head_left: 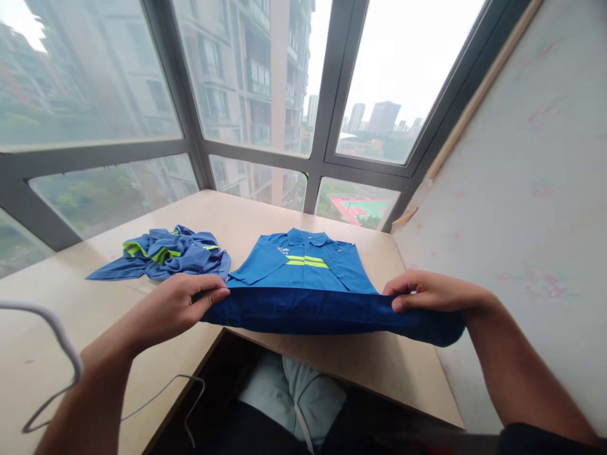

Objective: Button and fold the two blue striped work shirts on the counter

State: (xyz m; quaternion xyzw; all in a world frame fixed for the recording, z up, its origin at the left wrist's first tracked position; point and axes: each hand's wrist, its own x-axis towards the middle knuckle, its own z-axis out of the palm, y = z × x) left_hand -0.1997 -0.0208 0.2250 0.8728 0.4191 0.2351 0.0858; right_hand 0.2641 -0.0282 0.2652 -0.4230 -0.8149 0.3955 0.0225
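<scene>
On the pale worktop [417, 373] beneath the windows [256, 82], a blue shirt [308, 243] lies collar away from the person, sleeves folded in across the front. Its lower part is raised in a band between two hands, so the hem area behind that band is hidden from me, and the small emblem [283, 251] on the chest is too tiny to read. To the left of the shirt, a second blue garment [164, 253] sits in a crumpled heap; I can't make out its shape. A white cable [52, 319] runs out past the left edge, and both arms are cut off by the lower part of the view, the right one ending in a dark sleeve [540, 439].

The forearms reach in from either side, elbows wide, hands at about the same height. The left hand [192, 303] is closed in a pinch, thumb against fingers, on the left end of the raised fold. The right hand [422, 292] pinches it likewise near the other end, the cloth drawn between them and spilling past the right wrist.
</scene>
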